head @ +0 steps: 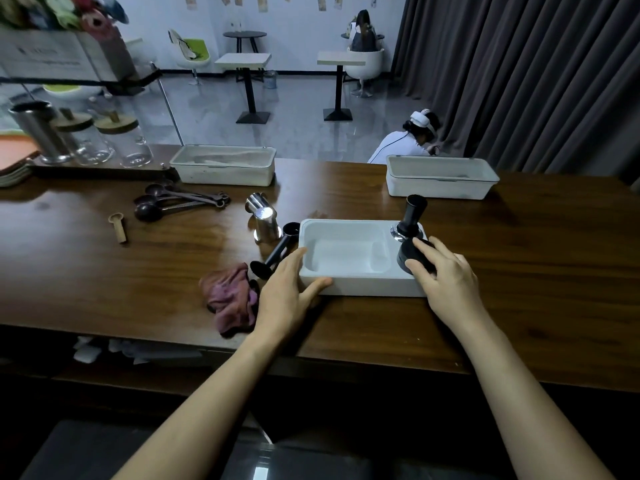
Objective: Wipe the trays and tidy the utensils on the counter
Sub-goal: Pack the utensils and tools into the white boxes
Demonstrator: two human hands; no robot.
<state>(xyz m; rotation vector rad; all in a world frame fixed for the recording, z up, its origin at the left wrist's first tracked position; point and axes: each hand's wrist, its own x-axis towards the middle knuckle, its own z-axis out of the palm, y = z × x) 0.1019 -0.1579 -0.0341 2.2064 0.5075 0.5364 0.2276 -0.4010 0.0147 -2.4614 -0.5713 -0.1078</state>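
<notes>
Your left hand lies spread on the white tray's near-left corner, fingers fairly straight along the side wall, thumb on the front edge. Your right hand curls round a black puck at the tray's right end, just in front of an upright black tamper. The tray sits mid-counter, towards you. A crumpled purple cloth lies just left of your wrist, with a second tamper on its side beside the tray. Beyond are two steel cups, then dark measuring spoons further left.
</notes>
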